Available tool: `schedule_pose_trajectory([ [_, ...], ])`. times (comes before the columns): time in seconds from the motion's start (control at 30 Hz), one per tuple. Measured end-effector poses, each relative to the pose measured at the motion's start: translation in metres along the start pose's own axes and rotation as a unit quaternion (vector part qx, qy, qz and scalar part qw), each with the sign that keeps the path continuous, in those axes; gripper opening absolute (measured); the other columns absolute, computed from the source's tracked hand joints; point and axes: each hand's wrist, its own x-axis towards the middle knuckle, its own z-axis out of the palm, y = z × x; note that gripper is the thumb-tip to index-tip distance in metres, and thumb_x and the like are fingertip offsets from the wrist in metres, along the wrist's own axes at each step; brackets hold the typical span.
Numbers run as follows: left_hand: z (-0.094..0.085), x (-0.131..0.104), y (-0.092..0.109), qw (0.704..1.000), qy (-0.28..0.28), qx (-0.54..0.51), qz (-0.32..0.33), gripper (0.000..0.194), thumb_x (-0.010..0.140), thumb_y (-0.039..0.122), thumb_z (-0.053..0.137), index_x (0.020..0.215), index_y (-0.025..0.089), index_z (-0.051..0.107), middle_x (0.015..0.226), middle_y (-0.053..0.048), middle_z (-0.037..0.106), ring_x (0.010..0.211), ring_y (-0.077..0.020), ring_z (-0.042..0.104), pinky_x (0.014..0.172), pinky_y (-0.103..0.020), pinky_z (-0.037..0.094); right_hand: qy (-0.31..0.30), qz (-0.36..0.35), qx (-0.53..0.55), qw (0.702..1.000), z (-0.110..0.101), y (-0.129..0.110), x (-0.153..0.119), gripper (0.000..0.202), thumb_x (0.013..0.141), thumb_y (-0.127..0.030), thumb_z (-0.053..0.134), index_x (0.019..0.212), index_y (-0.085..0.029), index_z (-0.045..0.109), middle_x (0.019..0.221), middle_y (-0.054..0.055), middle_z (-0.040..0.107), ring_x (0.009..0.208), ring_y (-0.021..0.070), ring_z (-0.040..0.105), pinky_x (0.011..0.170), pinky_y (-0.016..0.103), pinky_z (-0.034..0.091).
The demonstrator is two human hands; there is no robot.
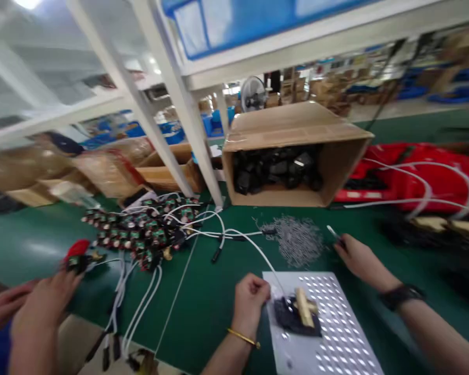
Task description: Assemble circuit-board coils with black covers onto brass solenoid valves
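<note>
Dimpled plate [342, 323], carton [297, 125] of black parts [273, 169]

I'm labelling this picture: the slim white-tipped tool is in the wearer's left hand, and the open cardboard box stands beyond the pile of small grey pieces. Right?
Not quite: the slim white-tipped tool is in the right hand, as the head view shows. The open cardboard box does stand beyond the pile of small grey pieces.
</note>
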Motion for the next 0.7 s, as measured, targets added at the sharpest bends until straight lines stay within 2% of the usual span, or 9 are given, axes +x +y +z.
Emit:
schedule_pose_trajectory([
  [0.07, -0.002, 0.002, -0.002, 0.999, -0.033, 0.021, -0.013, 0.02, 0.062, 0.032, 0.065, 0.061, 0.015, 0.055, 0.051, 0.002, 0.054, 0.05, -0.009, 0.046, 0.052, -0.021, 0.036, -0.038, 0.064, 0.115, 0.991, -0.01, 0.006, -0.029, 0.014, 0.076, -0.025, 0.059, 0.067, -0.019, 0.051, 0.056, -0.002, 0.048, 0.047, 0.0118, 0.043, 0.045, 0.026, 0.035],
  [0.1, -0.002, 0.003, -0.003, 0.998, -0.047, 0.032, -0.016, 0.02, 0.064, 0.032, 0.064, 0.062, 0.015, 0.056, 0.053, 0.002, 0.054, 0.051, -0.009, 0.046, 0.052, -0.021, 0.036, -0.055, 0.102, 0.186, 0.976, -0.011, 0.003, -0.043, 0.012, 0.076, -0.03, 0.057, 0.075, -0.019, 0.053, 0.059, -0.003, 0.048, 0.045, 0.0108, 0.039, 0.042, 0.025, 0.031],
  [0.17, 0.0, 0.005, -0.005, 0.996, -0.066, 0.056, -0.015, 0.018, 0.066, 0.031, 0.064, 0.065, 0.014, 0.057, 0.055, 0.003, 0.054, 0.053, -0.0094, 0.047, 0.054, -0.021, 0.036, -0.11, 0.165, 0.296, 0.934, -0.007, -0.01, -0.07, 0.022, 0.075, -0.038, 0.058, 0.086, -0.019, 0.055, 0.062, -0.004, 0.046, 0.042, 0.0083, 0.033, 0.038, 0.022, 0.025],
  [0.27, 0.002, 0.008, -0.005, 0.992, -0.091, 0.091, -0.004, 0.016, 0.066, 0.028, 0.065, 0.067, 0.014, 0.06, 0.058, 0.002, 0.057, 0.056, -0.0107, 0.05, 0.056, -0.021, 0.038, -0.176, 0.209, 0.361, 0.892, 0.007, -0.027, -0.1, 0.026, 0.073, -0.04, 0.062, 0.086, -0.018, 0.057, 0.062, -0.005, 0.046, 0.04, 0.0059, 0.028, 0.037, 0.02, 0.02],
  [0.33, 0.002, 0.01, -0.004, 0.987, -0.11, 0.113, 0.002, 0.015, 0.066, 0.029, 0.065, 0.068, 0.013, 0.062, 0.062, 0.0, 0.061, 0.059, -0.012, 0.053, 0.058, -0.022, 0.041, -0.169, 0.204, 0.359, 0.895, 0.017, -0.03, -0.11, 0.023, 0.071, -0.035, 0.064, 0.083, -0.017, 0.059, 0.062, -0.003, 0.05, 0.044, 0.0075, 0.036, 0.041, 0.021, 0.027],
  [0.43, 0.002, 0.016, -0.005, 0.978, -0.144, 0.15, 0.008, 0.015, 0.069, 0.028, 0.063, 0.069, 0.013, 0.066, 0.068, -0.003, 0.066, 0.064, -0.0147, 0.058, 0.062, -0.024, 0.043, -0.145, 0.17, 0.327, 0.918, 0.027, -0.027, -0.112, 0.014, 0.07, -0.029, 0.065, 0.076, -0.016, 0.063, 0.068, 0.001, 0.059, 0.06, 0.0141, 0.052, 0.056, 0.026, 0.04],
  [0.6, 0.0, 0.02, -0.003, 0.959, -0.198, 0.199, 0.033, 0.009, 0.071, 0.021, 0.061, 0.07, 0.016, 0.068, 0.072, -0.004, 0.067, 0.069, -0.0184, 0.06, 0.066, -0.027, 0.046, -0.163, 0.109, 0.238, 0.951, 0.027, -0.03, -0.108, 0.009, 0.074, -0.022, 0.058, 0.076, -0.018, 0.066, 0.076, 0.003, 0.067, 0.074, 0.0202, 0.06, 0.07, 0.033, 0.045],
  [0.67, -0.002, 0.02, 0.0, 0.939, -0.222, 0.241, 0.104, 0.011, 0.075, 0.021, 0.058, 0.073, 0.018, 0.069, 0.075, -0.005, 0.067, 0.075, -0.0201, 0.06, 0.071, -0.03, 0.046, -0.149, 0.061, 0.193, 0.968, 0.026, -0.034, -0.109, 0.011, 0.077, -0.02, 0.056, 0.076, -0.02, 0.066, 0.077, 0.003, 0.068, 0.075, 0.0207, 0.061, 0.071, 0.033, 0.046],
  [0.7, -0.003, 0.021, 0.002, 0.918, -0.237, 0.274, 0.16, 0.013, 0.078, 0.021, 0.056, 0.075, 0.02, 0.069, 0.076, -0.005, 0.067, 0.078, -0.0208, 0.06, 0.074, -0.032, 0.046, -0.139, 0.033, 0.172, 0.975, 0.026, -0.034, -0.11, 0.012, 0.079, -0.019, 0.054, 0.076, -0.02, 0.066, 0.077, 0.003, 0.068, 0.075, 0.0206, 0.062, 0.071, 0.034, 0.046],
])
